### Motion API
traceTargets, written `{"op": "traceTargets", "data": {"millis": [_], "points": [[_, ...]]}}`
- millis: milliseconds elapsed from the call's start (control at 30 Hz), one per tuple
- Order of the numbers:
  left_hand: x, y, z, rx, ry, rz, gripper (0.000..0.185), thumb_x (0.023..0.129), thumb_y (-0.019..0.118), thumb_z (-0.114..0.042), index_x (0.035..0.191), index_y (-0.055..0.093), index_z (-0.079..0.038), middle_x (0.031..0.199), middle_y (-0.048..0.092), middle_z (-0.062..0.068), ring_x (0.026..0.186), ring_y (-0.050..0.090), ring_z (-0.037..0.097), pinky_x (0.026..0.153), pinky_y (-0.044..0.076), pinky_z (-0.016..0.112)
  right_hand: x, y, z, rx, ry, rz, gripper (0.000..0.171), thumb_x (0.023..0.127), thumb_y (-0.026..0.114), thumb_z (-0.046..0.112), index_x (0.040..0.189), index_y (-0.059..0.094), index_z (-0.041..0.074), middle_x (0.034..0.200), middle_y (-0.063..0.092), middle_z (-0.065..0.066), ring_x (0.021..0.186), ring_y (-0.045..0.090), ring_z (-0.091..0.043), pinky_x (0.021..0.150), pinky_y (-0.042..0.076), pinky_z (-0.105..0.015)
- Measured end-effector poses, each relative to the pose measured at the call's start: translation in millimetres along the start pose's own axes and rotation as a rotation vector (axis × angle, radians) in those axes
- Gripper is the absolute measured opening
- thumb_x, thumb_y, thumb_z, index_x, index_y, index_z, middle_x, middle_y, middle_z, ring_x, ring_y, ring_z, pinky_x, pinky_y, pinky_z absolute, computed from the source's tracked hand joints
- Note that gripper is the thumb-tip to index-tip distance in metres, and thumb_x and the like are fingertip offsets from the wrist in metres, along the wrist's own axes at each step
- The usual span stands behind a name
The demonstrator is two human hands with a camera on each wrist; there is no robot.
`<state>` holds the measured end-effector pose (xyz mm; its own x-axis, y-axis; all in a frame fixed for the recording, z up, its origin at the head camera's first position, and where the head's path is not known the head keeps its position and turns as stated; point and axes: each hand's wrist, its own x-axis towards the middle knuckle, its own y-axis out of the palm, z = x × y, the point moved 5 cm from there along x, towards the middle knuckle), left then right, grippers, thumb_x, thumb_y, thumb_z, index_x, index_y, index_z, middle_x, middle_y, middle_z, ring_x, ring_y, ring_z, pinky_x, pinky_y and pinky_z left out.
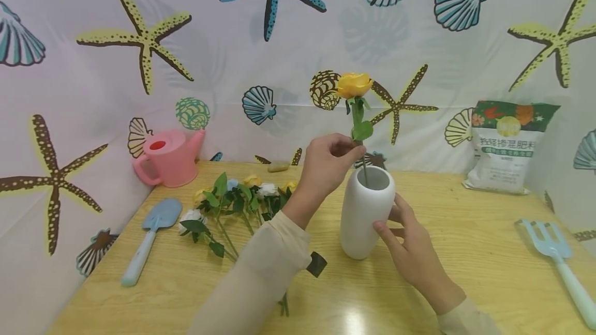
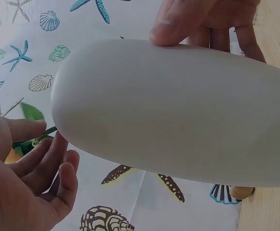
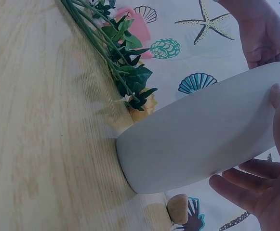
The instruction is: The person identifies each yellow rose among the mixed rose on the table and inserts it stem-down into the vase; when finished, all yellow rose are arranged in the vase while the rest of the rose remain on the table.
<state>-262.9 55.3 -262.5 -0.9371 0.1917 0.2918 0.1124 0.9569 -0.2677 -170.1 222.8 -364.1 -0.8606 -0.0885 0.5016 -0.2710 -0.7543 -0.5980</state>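
Fingers (image 1: 346,151) of the left hand (image 1: 326,164) pinch the yellow rose's green stem (image 1: 357,118), which stands in the tall white vase (image 1: 363,216) on the wooden table (image 1: 465,252). Right hand (image 1: 410,242) curls round the vase.

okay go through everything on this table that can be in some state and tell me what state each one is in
yellow rose: upright, stem in the vase mouth.
white vase: standing upright on the table.
left hand: pinches the rose stem.
right hand: steadies the vase side.
loose flowers: lying flat on the table.
pink watering can: upright.
blue trowel: lying flat.
blue fork: lying flat.
fertiliser bag: leaning on the wall, looks closed.
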Motion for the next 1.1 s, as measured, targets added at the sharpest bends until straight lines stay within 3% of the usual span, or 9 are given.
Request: {"op": "traceTargets", "data": {"millis": [267, 533, 733, 933, 1100], "points": [[1.2, 2.4, 2.6, -0.018, -0.005, -0.048, 0.021, 0.094, 0.074, -0.021, 0.11, 0.069, -0.008, 0.097, 0.077, 0.009, 0.09, 0.07, 0.018, 0.072, 0.053, 0.028, 1.1, -3.2, 2.3, 0.01, 0.004, -0.01, 0.067, 0.099, 0.063, 0.011, 0.157, 0.029, 0.01, 0.129, 0.066, -0.022, 0.114, 0.066, -0.037, 0.081, 0.06, -0.043], [-3.6, 13.8, 3.3, 0.082, 0.027, 0.018, 0.016, 0.092, 0.074, -0.014, 0.107, 0.071, -0.01, 0.094, 0.073, 0.005, 0.087, 0.066, 0.014, 0.074, 0.057, 0.027, 0.7, -1.2, 2.9, 0.014, -0.016, -0.008, 0.067, 0.099, 0.063, 0.01, 0.157, 0.029, 0.008, 0.13, 0.065, -0.024, 0.114, 0.067, -0.039, 0.08, 0.06, -0.046], [-7.6, 15.0, 1.8, 0.09, 0.066, 0.023, 0.014, 0.089, 0.077, -0.011, 0.103, 0.072, -0.009, 0.094, 0.072, 0.006, 0.087, 0.065, 0.015, 0.074, 0.055, 0.025, 0.7, 0.8, 2.1, 0.016, 0.0, -0.005, 0.067, 0.1, 0.063, 0.01, 0.157, 0.028, 0.01, 0.131, 0.064, -0.023, 0.115, 0.066, -0.038, 0.081, 0.06, -0.047], [-10.3, 10.1, 4.8, 0.062, 0.065, 0.034, 0.014, 0.09, 0.077, -0.013, 0.103, 0.072, -0.01, 0.097, 0.072, 0.005, 0.089, 0.065, 0.015, 0.073, 0.055, 0.026, 0.4, 2.6, 0.4, 0.004, 0.002, -0.005, 0.067, 0.1, 0.063, 0.011, 0.157, 0.028, 0.01, 0.131, 0.064, -0.023, 0.114, 0.066, -0.037, 0.081, 0.061, -0.045], [-10.8, -6.2, 7.7, 0.037, 0.116, 0.015, 0.016, 0.091, 0.076, -0.014, 0.106, 0.072, -0.009, 0.098, 0.072, 0.007, 0.09, 0.066, 0.017, 0.075, 0.054, 0.026, -0.3, 2.8, -1.2, -0.001, 0.013, -0.005, 0.067, 0.1, 0.063, 0.011, 0.157, 0.028, 0.01, 0.131, 0.064, -0.022, 0.114, 0.067, -0.037, 0.081, 0.061, -0.042]]}}
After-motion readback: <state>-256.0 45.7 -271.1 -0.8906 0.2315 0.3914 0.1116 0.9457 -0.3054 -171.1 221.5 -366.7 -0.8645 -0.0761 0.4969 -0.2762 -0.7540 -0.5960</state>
